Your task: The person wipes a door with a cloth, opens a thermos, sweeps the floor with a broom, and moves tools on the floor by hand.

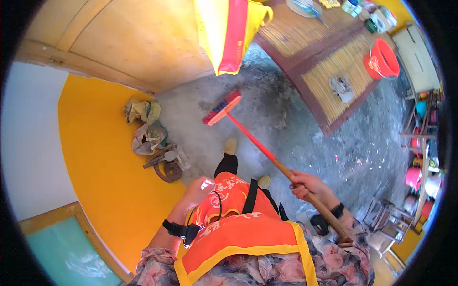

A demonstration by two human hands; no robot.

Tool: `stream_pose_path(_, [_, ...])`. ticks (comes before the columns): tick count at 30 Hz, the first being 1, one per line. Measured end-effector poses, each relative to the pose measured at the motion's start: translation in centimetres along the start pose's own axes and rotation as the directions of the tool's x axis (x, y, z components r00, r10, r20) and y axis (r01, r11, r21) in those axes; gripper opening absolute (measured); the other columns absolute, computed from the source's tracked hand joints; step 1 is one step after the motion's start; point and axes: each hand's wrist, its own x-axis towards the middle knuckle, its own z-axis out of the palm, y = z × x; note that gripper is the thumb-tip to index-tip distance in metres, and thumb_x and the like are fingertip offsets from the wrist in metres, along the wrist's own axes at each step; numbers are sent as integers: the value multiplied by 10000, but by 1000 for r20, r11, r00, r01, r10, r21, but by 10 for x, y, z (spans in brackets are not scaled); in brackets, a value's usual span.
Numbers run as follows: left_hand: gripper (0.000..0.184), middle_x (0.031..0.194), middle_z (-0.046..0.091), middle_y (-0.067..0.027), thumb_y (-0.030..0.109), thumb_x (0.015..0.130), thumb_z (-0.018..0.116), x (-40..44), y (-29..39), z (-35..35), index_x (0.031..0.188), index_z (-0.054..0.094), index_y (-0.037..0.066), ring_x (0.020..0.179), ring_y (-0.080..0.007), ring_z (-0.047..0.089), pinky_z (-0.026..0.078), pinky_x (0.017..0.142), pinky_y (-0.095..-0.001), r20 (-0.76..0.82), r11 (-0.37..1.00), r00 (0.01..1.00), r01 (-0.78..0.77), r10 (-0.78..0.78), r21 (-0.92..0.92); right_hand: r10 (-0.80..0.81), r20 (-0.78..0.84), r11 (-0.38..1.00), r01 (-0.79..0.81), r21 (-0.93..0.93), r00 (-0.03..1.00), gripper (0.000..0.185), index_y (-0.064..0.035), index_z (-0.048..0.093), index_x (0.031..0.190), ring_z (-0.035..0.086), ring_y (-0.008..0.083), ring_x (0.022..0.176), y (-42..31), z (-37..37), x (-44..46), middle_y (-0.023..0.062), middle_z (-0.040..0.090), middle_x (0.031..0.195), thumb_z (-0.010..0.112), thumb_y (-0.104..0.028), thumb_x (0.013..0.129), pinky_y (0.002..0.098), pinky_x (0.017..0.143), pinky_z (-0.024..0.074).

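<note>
A broom (243, 127) with an orange-red head and dark and red bristles reaches over the concrete floor. Its handle is red lower down and brown wood towards me. My right hand (305, 186) is wrapped round the wooden part, and the handle's upper end passes by my right forearm. In front of the orange apron (248, 233) is my left hand (198, 190), away from the broom. Its fingers look curled in, with a bright glare on them; whether they hold anything is hidden. A thin black cord (220, 202) hangs beside this hand.
Sacks (149, 136) and a coiled brown object (169, 170) lie by the yellow wall. A yellow and red bag (234, 35) hangs ahead. At right are a bamboo-topped table (329, 78) with a grey cloth (341, 88), a red bucket (381, 59), a shelf (422, 157) and chairs (389, 214).
</note>
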Motion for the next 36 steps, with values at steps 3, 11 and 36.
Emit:
stream_pose_path(3, [209, 843, 617, -96, 194, 814, 537, 13, -27, -23, 930, 566, 22, 773, -154, 585, 461, 694, -293, -15, 998, 1000, 15, -16, -57, -22, 25, 907, 31, -420, 999, 401, -137, 364, 1206, 311, 38, 389, -23, 70, 53, 38, 416, 681, 470, -87, 822, 168, 325, 290])
stream_pose_path(11, [175, 842, 596, -98, 139, 833, 499, 39, -19, -114, 948, 526, 11, 765, -160, 581, 473, 686, -288, -90, 954, 990, 81, -111, -288, 206, 144, 894, -127, -430, 968, 152, -37, 407, 953, 327, 36, 376, -131, 193, 260, -15, 393, 593, 463, -79, 818, 170, 317, 280])
stream_pose_path(36, [681, 1193, 407, -249, 195, 645, 595, 214, 524, -324, 1234, 324, -12, 1113, -345, 395, 309, 958, -365, -440, 455, 167, -539, 882, 708, -363, 38, 629, 215, 747, 931, 221, 72, 382, 994, 447, 96, 456, 17, -82, -12, 186, 490, 746, 392, -109, 867, 176, 373, 408])
